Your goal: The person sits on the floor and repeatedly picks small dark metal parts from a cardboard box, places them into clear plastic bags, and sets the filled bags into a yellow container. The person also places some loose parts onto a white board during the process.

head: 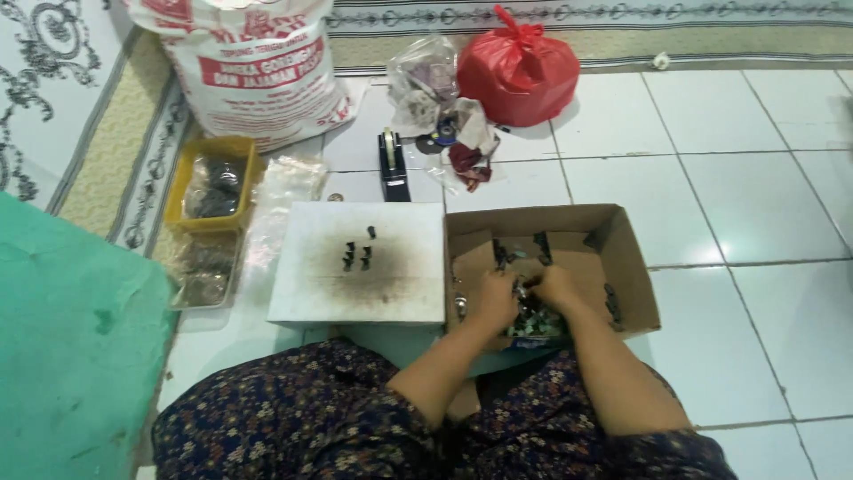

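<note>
1. My left hand (498, 298): inside the cardboard box (635, 267), fingers curled narrow on a heap of small dark parts (531, 322). Whether it grips one I cannot tell.
2. My right hand (555, 286): just beside the left, touching it, fingers bent down over the same heap. What it holds, if anything, is hidden.
3. Small dark parts: most lie in the box, at its near side under my hands; a few more stand along the far wall and right wall.
4. Cardboard box: open, flaps up, on the tiled floor (755, 204), touching the right edge of the white board.
5. White board (306, 284): flat, square, smudged dark in the middle. A small group of finished-looking black pieces (357, 253) stands on it, only a handful.
6. Judged progress: early. Few pieces set out on the board, a large heap left in the box.
7. Tape dispenser (392, 167): black, just beyond the board.
8. Yellow tray (182, 191): left of the board, holding dark bits in a clear bag; another clear tray (203, 277) lies nearer me.
9. Red bag (518, 71): knotted, far side; clear bags (425, 80) and scraps beside it.
10. White sack (253, 67): far left, on the rug's edge.
11. Green mat (71, 356): at my left.
</note>
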